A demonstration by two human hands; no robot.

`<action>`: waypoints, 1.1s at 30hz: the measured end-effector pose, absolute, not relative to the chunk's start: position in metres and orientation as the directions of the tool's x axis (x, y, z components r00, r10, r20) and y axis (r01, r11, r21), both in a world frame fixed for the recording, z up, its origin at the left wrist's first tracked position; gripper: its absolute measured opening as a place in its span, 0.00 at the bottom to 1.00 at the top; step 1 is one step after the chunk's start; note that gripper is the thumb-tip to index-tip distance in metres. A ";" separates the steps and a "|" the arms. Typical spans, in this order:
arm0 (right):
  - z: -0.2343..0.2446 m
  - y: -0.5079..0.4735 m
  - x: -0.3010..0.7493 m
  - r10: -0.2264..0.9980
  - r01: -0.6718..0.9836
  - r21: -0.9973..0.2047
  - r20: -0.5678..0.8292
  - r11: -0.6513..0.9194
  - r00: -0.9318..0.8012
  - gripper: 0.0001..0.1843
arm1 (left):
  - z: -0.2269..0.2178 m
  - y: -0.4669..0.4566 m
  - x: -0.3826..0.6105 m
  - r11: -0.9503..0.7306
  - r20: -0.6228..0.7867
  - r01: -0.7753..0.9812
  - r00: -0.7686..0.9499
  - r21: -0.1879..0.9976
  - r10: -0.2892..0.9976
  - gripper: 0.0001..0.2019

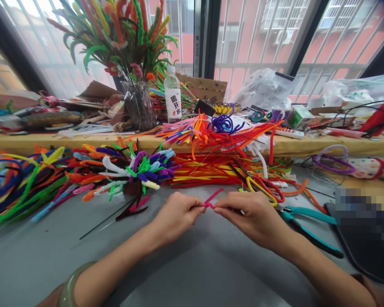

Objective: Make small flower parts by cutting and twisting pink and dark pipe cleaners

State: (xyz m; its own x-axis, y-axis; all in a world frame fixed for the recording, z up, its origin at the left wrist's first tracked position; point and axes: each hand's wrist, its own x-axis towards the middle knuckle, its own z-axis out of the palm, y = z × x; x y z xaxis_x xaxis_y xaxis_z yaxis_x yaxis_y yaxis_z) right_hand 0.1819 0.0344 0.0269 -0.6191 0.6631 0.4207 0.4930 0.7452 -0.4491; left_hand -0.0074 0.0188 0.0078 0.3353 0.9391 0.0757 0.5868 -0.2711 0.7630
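Observation:
A short magenta pipe cleaner [215,195] is pinched between my two hands above the grey table [192,264]. One bent part sits at the fingertips of my left hand [182,211], and my right hand [251,213] grips it from the other side. A free end sticks up and to the right between the hands. Both hands are closed, thumb against forefinger. Left of my left hand lie dark brown and magenta pipe cleaner pieces [131,211] with a thin dark stem. Behind the hands stretches a pile of red and yellow pipe cleaners [205,170].
Teal-handled pliers [312,230] lie right of my right hand, beside scissors with yellow and red handles [265,187]. Bunched multicoloured pipe cleaners [144,168] stand at left. A cluttered ledge behind holds a glass vase [139,106] and a water bottle [173,96]. A black tray-like object [355,251] sits far right.

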 end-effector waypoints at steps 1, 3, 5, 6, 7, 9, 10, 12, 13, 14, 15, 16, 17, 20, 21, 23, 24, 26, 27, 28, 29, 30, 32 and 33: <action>0.026 0.033 0.181 0.672 0.488 -0.469 0.419 0.736 -0.611 0.09 | 0.008 0.020 -0.009 -0.216 0.049 0.536 0.308 0.816 0.950 0.12; 0.023 0.034 0.181 0.706 0.469 -0.550 0.374 0.691 -0.602 0.09 | 0.010 0.023 -0.013 -0.116 -0.009 0.395 0.301 0.911 0.954 0.12; 0.021 0.039 0.182 0.746 0.447 -0.657 0.276 0.607 -0.607 0.11 | 0.013 0.024 -0.017 -0.053 -0.048 0.274 0.349 0.960 0.936 0.12; 0.020 0.042 0.183 0.759 0.438 -0.709 0.210 0.553 -0.617 0.13 | 0.014 0.024 -0.018 -0.032 -0.064 0.235 0.388 0.971 0.920 0.12; 0.020 0.046 0.184 0.762 0.429 -0.753 0.144 0.498 -0.631 0.14 | 0.015 0.023 -0.019 -0.011 -0.085 0.216 0.431 0.976 0.898 0.12; 0.020 0.053 0.187 0.739 0.409 -0.809 0.044 0.421 -0.673 0.16 | 0.018 0.020 -0.019 0.021 -0.140 0.229 0.515 0.973 0.846 0.12; 0.021 0.056 0.189 0.720 0.400 -0.820 0.021 0.410 -0.694 0.16 | 0.018 0.019 -0.018 0.021 -0.164 0.257 0.549 0.966 0.820 0.11; 0.023 0.060 0.191 0.690 0.394 -0.804 0.027 0.445 -0.723 0.16 | 0.018 0.016 -0.015 -0.049 -0.174 0.341 0.591 0.939 0.788 0.11; 0.024 0.060 0.191 0.685 0.404 -0.780 0.043 0.478 -0.728 0.15 | 0.017 0.015 -0.014 -0.117 -0.156 0.391 0.600 0.913 0.785 0.11; 0.025 0.059 0.191 0.685 0.422 -0.745 0.064 0.517 -0.726 0.14 | 0.016 0.014 -0.012 -0.197 -0.126 0.442 0.601 0.875 0.789 0.11; 0.026 0.057 0.190 0.690 0.445 -0.702 0.091 0.555 -0.718 0.13 | 0.015 0.014 -0.011 -0.274 -0.089 0.492 0.595 0.826 0.799 0.10; 0.027 0.055 0.189 0.695 0.467 -0.658 0.122 0.591 -0.708 0.12 | 0.014 0.014 -0.010 -0.335 -0.050 0.537 0.580 0.774 0.813 0.10; 0.028 0.052 0.187 0.700 0.486 -0.616 0.153 0.619 -0.698 0.11 | 0.013 0.015 -0.009 -0.367 -0.021 0.576 0.556 0.731 0.831 0.10; 0.028 0.042 0.182 0.716 0.507 -0.568 0.229 0.649 -0.660 0.10 | 0.012 0.020 -0.012 -0.294 -0.011 0.615 0.442 0.731 0.897 0.11; 0.028 0.039 0.181 0.725 0.503 -0.579 0.245 0.642 -0.644 0.10 | 0.011 0.022 -0.014 -0.238 -0.031 0.595 0.406 0.768 0.913 0.12; 0.027 0.036 0.179 0.748 0.490 -0.616 0.268 0.617 -0.606 0.10 | 0.011 0.026 -0.017 -0.137 -0.075 0.525 0.362 0.840 0.929 0.11; 0.026 0.036 0.179 0.761 0.485 -0.633 0.276 0.603 -0.587 0.10 | 0.010 0.027 -0.018 -0.112 -0.080 0.490 0.355 0.864 0.932 0.11; 0.025 0.037 0.178 0.787 0.489 -0.655 0.284 0.577 -0.548 0.11 | 0.009 0.027 -0.017 -0.117 -0.054 0.448 0.352 0.886 0.934 0.10; 0.024 0.037 0.178 0.797 0.494 -0.660 0.287 0.566 -0.531 0.11 | 0.009 0.027 -0.016 -0.142 -0.025 0.443 0.350 0.885 0.937 0.10; 0.024 0.038 0.177 0.805 0.498 -0.662 0.290 0.559 -0.518 0.10 | 0.008 0.026 -0.015 -0.173 0.009 0.450 0.343 0.876 0.939 0.10; 0.023 0.038 0.177 0.810 0.501 -0.664 0.295 0.555 -0.507 0.10 | 0.008 0.025 -0.013 -0.205 0.043 0.469 0.333 0.859 0.942 0.10; 0.023 0.038 0.176 0.814 0.504 -0.664 0.300 0.552 -0.497 0.10 | 0.007 0.024 -0.011 -0.239 0.079 0.497 0.320 0.835 0.944 0.10; 0.022 0.038 0.174 0.823 0.513 -0.663 0.306 0.545 -0.479 0.09 | 0.007 0.023 -0.009 -0.300 0.153 0.563 0.293 0.770 0.944 0.09; 0.021 0.037 0.173 0.827 0.519 -0.662 0.307 0.541 -0.471 0.09 | 0.007 0.022 -0.008 -0.320 0.184 0.592 0.279 0.740 0.942 0.09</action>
State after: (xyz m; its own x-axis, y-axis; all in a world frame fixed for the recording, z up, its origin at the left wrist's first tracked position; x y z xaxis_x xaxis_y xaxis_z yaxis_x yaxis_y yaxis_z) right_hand 0.1731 0.0370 0.0211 -0.4709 0.8270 0.3070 0.5190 0.5411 -0.6617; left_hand -0.0082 0.0222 0.0069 0.2795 0.9423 0.1842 0.5918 -0.3202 0.7398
